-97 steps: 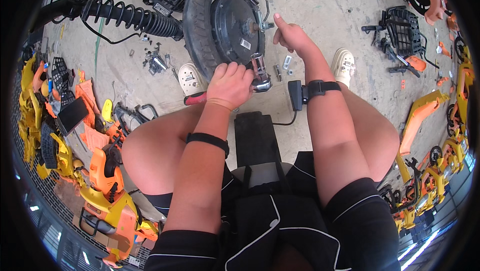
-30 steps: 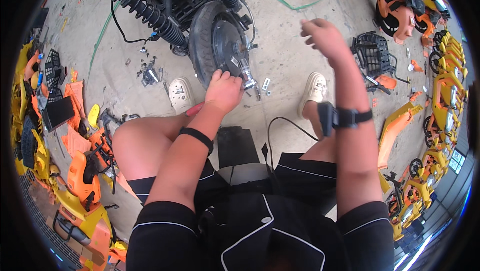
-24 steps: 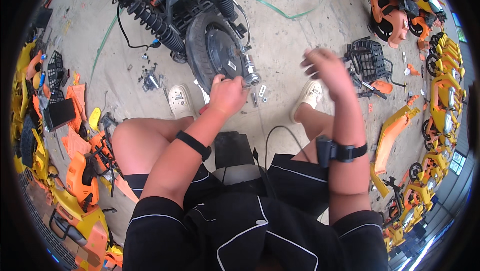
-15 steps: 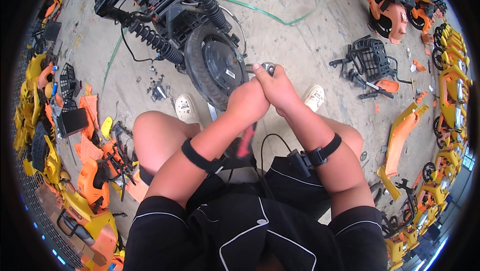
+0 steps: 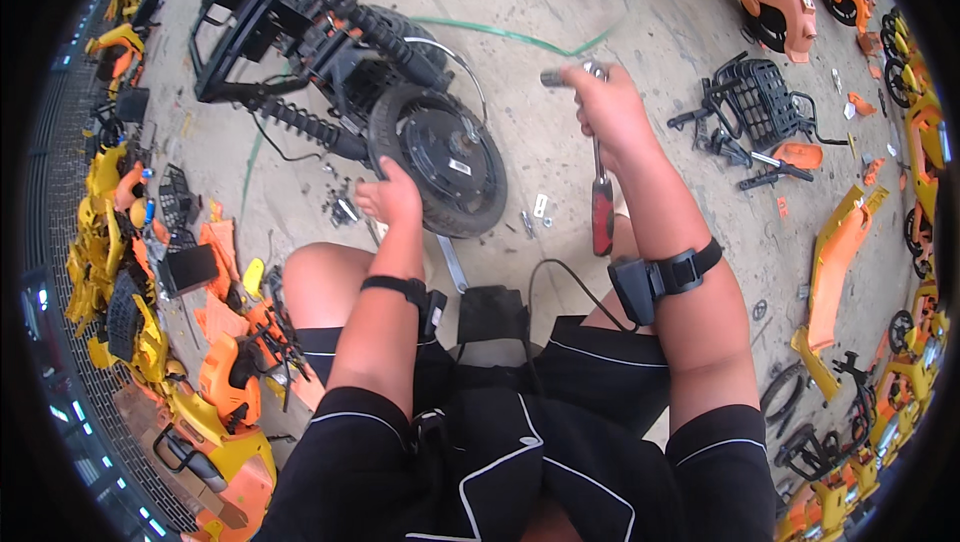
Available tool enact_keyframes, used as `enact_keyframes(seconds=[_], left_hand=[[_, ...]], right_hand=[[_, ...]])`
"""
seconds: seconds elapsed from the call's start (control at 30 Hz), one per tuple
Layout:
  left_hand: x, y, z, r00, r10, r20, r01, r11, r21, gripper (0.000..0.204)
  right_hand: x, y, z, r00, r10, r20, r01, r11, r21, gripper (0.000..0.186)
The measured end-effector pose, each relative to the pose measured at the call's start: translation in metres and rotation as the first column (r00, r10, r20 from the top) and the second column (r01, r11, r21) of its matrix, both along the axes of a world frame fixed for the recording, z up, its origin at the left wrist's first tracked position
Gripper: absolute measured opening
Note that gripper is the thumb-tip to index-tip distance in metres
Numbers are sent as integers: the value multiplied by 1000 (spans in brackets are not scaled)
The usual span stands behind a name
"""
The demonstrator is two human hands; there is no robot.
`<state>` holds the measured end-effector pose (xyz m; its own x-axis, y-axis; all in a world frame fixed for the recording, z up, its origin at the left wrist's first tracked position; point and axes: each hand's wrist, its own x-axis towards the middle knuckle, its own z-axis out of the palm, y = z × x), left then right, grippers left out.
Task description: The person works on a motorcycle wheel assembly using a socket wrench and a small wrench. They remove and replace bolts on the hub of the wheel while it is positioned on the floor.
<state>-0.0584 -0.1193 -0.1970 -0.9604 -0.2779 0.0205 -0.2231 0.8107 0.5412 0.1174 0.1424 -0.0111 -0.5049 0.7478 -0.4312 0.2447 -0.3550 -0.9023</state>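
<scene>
My right hand (image 5: 615,112) is raised to the right of the wheel, closed on a socket wrench (image 5: 602,212) whose red-and-black handle hangs down and whose chrome socket (image 5: 553,78) points left. My left hand (image 5: 394,197) is at the left side of the black tire (image 5: 482,214), fingers partly spread and nothing visible in them. The wheel's hub (image 5: 450,152), with its axle fitting exposed, belongs to a stripped black vehicle frame (image 5: 250,17) with coil springs. A flat wrench (image 5: 451,262) lies below the tire, beside small metal parts (image 5: 540,205).
Loose black rack parts (image 5: 745,107) lie to the right, an orange panel (image 5: 835,272) below them. Orange and yellow body parts (image 5: 225,382) pile along the left; yellow vehicles (image 5: 925,167) line the far right. Loose hardware (image 5: 340,207) and a green strap (image 5: 490,32) are on the floor.
The socket wrench has passed from my left hand to my right and moved up and rightward, away from the hub. My left hand has let go and moved left to the tire.
</scene>
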Motion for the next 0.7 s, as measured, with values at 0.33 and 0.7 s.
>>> enact_keyframes(seconds=[0.33, 0.7], left_hand=[[1, 32, 21, 982, 88, 170, -69, 991, -114, 90], [7, 22, 14, 992, -58, 110, 63, 997, -43, 80]], right_hand=[[-24, -9, -10, 999, 36, 22, -35, 996, -77, 35], [-47, -18, -42, 975, 171, 139, -171, 985, -11, 41]])
